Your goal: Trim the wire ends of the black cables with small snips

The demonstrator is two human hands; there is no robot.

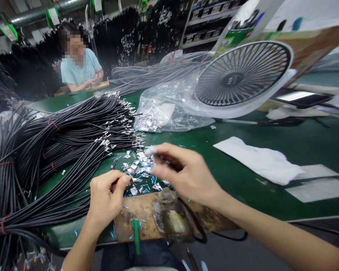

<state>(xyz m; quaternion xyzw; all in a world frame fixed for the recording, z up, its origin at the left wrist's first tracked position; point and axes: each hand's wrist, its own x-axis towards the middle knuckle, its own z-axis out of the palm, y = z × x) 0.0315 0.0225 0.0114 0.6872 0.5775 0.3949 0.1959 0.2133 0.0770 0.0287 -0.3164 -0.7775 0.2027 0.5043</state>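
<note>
My left hand [107, 195] is closed in a pinch on the end of a thin black cable [73, 180] near the table's front edge. My right hand [183, 171] hovers over a scatter of small silver metal terminals [138, 169], fingers curled and blurred by motion; a dark wire seems to run through them. Below both hands lies a worn wooden board [135, 216] with a metal fixture [171, 218] on it. A large heap of black cables with metal-tipped ends [62, 143] fills the table's left side.
A clear plastic bag of terminals [164, 113] lies behind the scatter, beside a white fan [243, 75]. White cloth [260, 160] and paper sheets [319, 188] rest on the green table [243, 180] at right. Another person in a light blue shirt [79, 69] works at the far left.
</note>
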